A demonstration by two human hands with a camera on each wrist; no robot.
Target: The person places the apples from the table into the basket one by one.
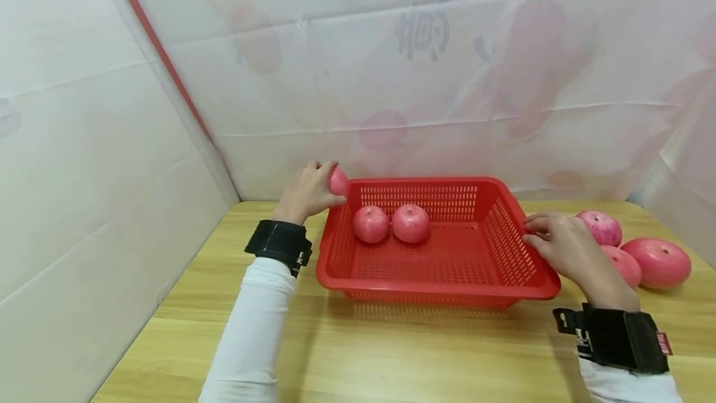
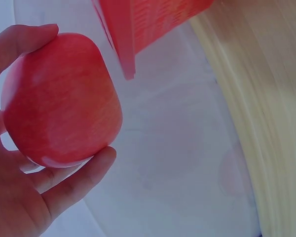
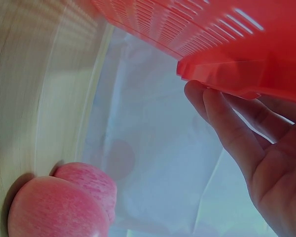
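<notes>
My left hand (image 1: pixel 309 194) grips a red apple (image 2: pixel 61 98) above the basket's far left corner. The thumb and fingers curl round it, as the left wrist view shows. Two more apples, a left one (image 1: pixel 371 224) and a right one (image 1: pixel 411 223), sit side by side in the left half of the red plastic basket (image 1: pixel 439 291). At the basket's right rim is my right hand (image 1: pixel 565 247), its bent fingers holding the edge. In the right wrist view the fingers (image 3: pixel 232 118) meet the rim from outside.
Right of the basket, on the wooden table (image 1: pixel 391 353), stand a mottled pink apple (image 1: pixel 601 227), a large apple (image 1: pixel 657 262) and one partly behind the right hand (image 1: pixel 622 263). A pale sheet wall (image 1: pixel 335 92) rises behind the table, another (image 1: pixel 84 160) at the left.
</notes>
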